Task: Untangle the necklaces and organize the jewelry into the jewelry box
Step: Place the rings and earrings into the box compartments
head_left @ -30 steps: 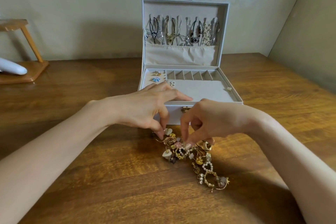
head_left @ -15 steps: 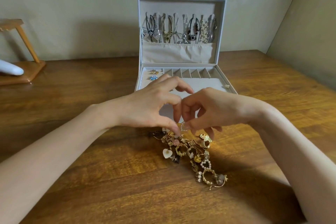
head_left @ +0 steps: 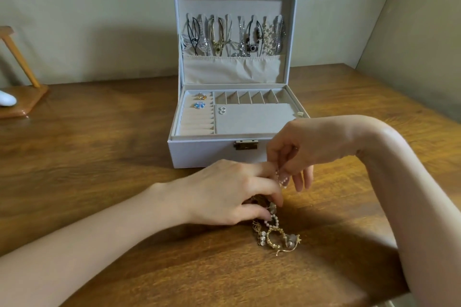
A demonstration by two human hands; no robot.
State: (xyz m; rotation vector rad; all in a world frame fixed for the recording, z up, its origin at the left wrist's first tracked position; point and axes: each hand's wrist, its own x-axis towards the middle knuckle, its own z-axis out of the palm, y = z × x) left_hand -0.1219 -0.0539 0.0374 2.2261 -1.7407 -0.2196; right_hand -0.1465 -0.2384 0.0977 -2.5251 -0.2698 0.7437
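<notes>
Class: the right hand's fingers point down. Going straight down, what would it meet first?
Probably the bare table, right of the jewelry pile; the right hand, pinching a pearl piece, hangs over it. Depth is unclear, so it might clip the left hand.

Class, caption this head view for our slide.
Left hand and right hand work a jewelry pile before the open jewelry box.

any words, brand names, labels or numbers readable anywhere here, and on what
No text can be read anywhere.
Jewelry box: plain front, no brand or label.
Latch: no legible marking.
Camera pendant hanging in the lid: too small to tell.
Pearl piece pinched by the right hand: no lettering.
Jewelry pile under the left hand: no lettering visible.
</notes>
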